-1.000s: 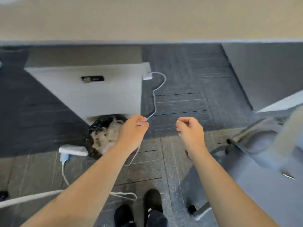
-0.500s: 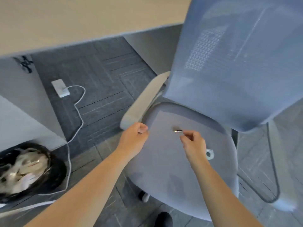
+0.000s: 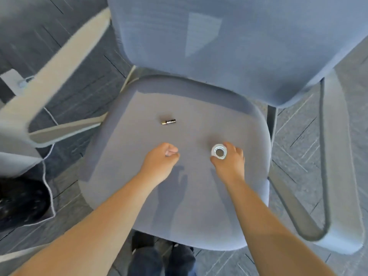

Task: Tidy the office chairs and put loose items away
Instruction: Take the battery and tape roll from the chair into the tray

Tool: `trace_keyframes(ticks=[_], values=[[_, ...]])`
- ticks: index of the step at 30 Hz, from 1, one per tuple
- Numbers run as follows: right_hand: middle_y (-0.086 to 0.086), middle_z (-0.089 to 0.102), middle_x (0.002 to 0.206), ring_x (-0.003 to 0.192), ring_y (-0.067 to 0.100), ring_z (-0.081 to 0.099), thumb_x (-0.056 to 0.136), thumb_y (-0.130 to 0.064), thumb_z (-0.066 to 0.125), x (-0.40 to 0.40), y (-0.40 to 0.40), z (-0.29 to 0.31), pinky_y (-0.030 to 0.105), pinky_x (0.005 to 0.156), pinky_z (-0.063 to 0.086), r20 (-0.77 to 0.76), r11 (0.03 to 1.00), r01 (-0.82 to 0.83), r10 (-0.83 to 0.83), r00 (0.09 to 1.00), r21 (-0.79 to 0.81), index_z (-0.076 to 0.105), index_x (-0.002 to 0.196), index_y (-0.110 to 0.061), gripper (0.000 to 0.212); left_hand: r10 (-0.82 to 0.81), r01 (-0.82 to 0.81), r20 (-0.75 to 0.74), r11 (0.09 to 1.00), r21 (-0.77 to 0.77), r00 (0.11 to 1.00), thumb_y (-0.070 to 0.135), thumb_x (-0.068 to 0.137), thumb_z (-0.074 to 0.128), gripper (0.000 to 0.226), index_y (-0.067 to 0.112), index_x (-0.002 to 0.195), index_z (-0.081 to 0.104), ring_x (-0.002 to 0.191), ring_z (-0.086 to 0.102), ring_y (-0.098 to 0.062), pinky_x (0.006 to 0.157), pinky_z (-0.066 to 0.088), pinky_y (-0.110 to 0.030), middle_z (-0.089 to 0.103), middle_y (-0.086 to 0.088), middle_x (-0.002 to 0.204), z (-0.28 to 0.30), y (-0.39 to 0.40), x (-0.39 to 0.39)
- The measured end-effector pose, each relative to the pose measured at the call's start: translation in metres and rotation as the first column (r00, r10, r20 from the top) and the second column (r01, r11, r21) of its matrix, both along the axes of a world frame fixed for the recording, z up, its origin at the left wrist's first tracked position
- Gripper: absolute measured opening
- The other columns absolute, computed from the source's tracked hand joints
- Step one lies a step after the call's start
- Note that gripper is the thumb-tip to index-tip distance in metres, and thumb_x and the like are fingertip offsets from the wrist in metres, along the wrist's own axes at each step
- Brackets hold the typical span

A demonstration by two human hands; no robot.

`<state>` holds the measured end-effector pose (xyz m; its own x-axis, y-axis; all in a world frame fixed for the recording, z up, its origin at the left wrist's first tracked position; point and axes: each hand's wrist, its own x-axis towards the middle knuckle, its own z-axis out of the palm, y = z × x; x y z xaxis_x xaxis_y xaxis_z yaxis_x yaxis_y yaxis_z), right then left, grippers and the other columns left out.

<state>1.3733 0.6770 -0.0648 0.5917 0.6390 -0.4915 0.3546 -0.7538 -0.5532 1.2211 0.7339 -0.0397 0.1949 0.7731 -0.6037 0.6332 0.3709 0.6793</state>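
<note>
A blue-grey office chair fills the view, its seat [image 3: 139,196] right below me. A small dark battery-like cylinder [image 3: 168,122] lies loose on the seat, ahead of both hands. A white tape roll [image 3: 219,152] rests on the seat to the right. My right hand [image 3: 231,164] closes around it, thumb on its near left side and fingers on its right. My left hand [image 3: 160,164] hovers over the middle of the seat as a loose fist with nothing visible in it.
The mesh backrest [image 3: 229,40] rises at the far side, with armrests at left [image 3: 53,62] and right [image 3: 338,156]. A white cable [image 3: 48,186] runs over the grey carpet at left, past a black-lined waste bin [image 3: 20,202]. My shoes [image 3: 159,257] stand under the seat's front edge.
My view has swung from the floor under the desk onto the chair seat. My right hand has moved from beside the small cylinder back and right onto the tape roll.
</note>
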Motion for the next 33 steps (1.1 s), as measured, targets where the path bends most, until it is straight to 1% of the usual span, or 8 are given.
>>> trace_keyframes(ticks=[5,9,14,18,20,25,28,33], values=[[0.011,0.026,0.148,0.130,0.034,0.028,0.080,-0.018,0.061,0.001,0.013,-0.042,0.041,0.104,0.032,0.133,0.984,-0.088,0.110,0.985,-0.158,0.038,0.134,-0.022,0.059,-0.029,0.028,-0.048,0.999,-0.039,0.998,0.015,0.089,0.048,0.024,0.009,0.110,0.058,0.097,0.050,-0.016,0.082,0.034,-0.024,0.060,-0.008,0.119,-0.043,0.016,0.004],[0.013,0.037,0.138,0.121,0.036,0.034,0.080,-0.005,0.055,-0.001,0.020,-0.056,0.039,0.100,0.032,0.244,0.992,-0.050,0.077,0.967,-0.113,0.047,0.128,-0.017,0.050,-0.031,0.030,-0.073,0.999,-0.026,0.997,0.013,0.088,0.050,0.024,0.007,0.110,0.058,0.108,0.054,-0.021,0.083,0.034,-0.022,0.060,-0.009,0.121,-0.062,0.030,0.005],[0.014,0.042,0.132,0.117,0.033,0.035,0.080,-0.007,0.058,-0.006,0.039,-0.054,0.026,0.096,0.030,0.150,0.998,-0.029,0.019,0.989,0.059,0.049,0.126,-0.015,0.048,-0.083,0.107,-0.150,0.981,0.163,0.985,0.009,0.087,0.051,0.035,0.010,0.122,0.049,0.119,0.048,-0.023,0.088,0.035,-0.024,0.050,-0.009,0.130,-0.068,0.057,0.009],[0.011,0.042,0.132,0.118,0.028,0.034,0.081,-0.007,0.059,-0.010,0.054,-0.052,0.010,0.069,0.017,0.107,0.992,-0.012,-0.001,0.994,0.124,0.048,0.126,-0.015,0.047,-0.127,0.213,-0.260,0.917,0.337,0.957,0.006,0.084,0.053,0.047,0.009,0.130,0.042,0.125,0.039,-0.030,0.098,0.031,-0.028,0.043,-0.014,0.133,-0.073,0.089,0.019],[0.010,0.042,0.133,0.118,0.026,0.034,0.082,-0.008,0.060,-0.012,0.058,-0.053,0.009,0.069,0.017,0.083,0.991,-0.001,-0.010,0.996,0.135,0.048,0.126,-0.016,0.047,-0.158,0.272,-0.328,0.901,0.338,0.931,0.008,0.084,0.055,0.047,0.009,0.130,0.042,0.123,0.040,-0.033,0.102,0.033,-0.036,0.043,-0.015,0.133,-0.080,0.103,0.023],[0.008,0.042,0.133,0.116,0.024,0.034,0.081,-0.009,0.061,-0.016,0.061,-0.057,0.008,0.072,0.018,0.050,0.988,0.021,-0.029,0.998,0.154,0.048,0.127,-0.017,0.048,-0.274,0.441,-0.503,0.863,0.248,0.820,0.015,0.088,0.053,0.030,0.005,0.115,0.051,0.114,0.046,-0.036,0.088,0.039,-0.040,0.051,-0.018,0.124,-0.093,0.116,0.027],[0.007,0.042,0.134,0.117,0.024,0.035,0.081,-0.010,0.062,-0.021,0.063,-0.050,0.008,0.074,0.018,0.046,0.986,0.038,-0.047,0.998,0.165,0.048,0.127,-0.017,0.049,-0.291,0.425,-0.462,0.878,0.219,0.838,0.015,0.089,0.051,0.024,0.004,0.110,0.053,0.110,0.050,-0.035,0.084,0.041,-0.038,0.053,-0.017,0.122,-0.086,0.112,0.023],[0.007,0.043,0.133,0.121,0.022,0.035,0.080,-0.012,0.063,-0.033,0.078,-0.009,0.010,0.075,0.021,-0.003,0.970,0.026,-0.026,1.000,0.242,0.047,0.126,-0.018,0.049,-0.143,0.206,-0.242,0.944,0.257,0.960,0.016,0.089,0.051,0.021,0.004,0.105,0.053,0.101,0.054,-0.030,0.073,0.034,-0.029,0.056,-0.012,0.112,-0.041,0.106,0.006]])
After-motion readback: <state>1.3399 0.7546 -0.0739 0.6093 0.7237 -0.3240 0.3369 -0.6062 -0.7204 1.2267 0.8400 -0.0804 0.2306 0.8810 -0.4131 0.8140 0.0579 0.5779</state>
